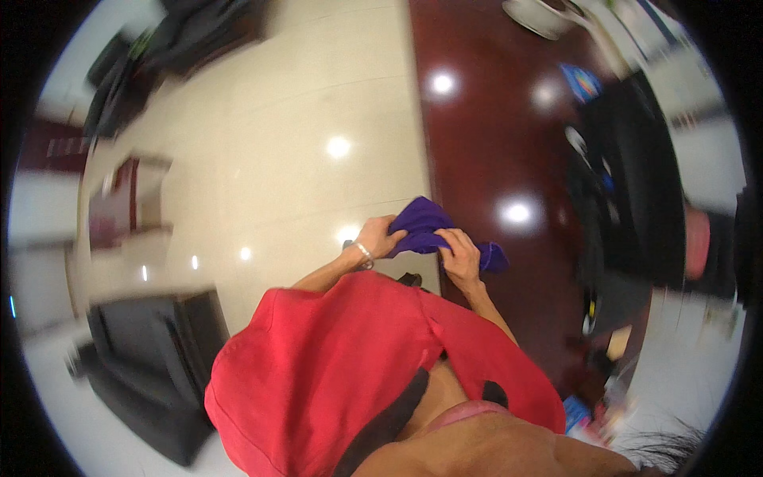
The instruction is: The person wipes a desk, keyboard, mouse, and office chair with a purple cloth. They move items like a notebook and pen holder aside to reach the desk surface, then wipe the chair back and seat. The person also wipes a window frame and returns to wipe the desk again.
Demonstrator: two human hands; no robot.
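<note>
A purple cloth (422, 217), bunched and folded, is held up between my two hands. My left hand (379, 237) grips its left side, thumb on top. On the other side, my right hand (460, 253) pinches the cloth's near edge with fingers curled over it. One loose end of the fabric hangs out past my right hand, over the edge of a dark red polished wooden desk (495, 155). Below the cloth lies the tiled floor beside the desk.
Dark monitor-like equipment (632, 179) stands along the desk's right side, blurred. A white bowl-like object (539, 18) sits at its far end. A black armchair (149, 358) is at left, with a small reddish wooden table or stool (134, 203) beyond it on cream floor tiles (286, 149).
</note>
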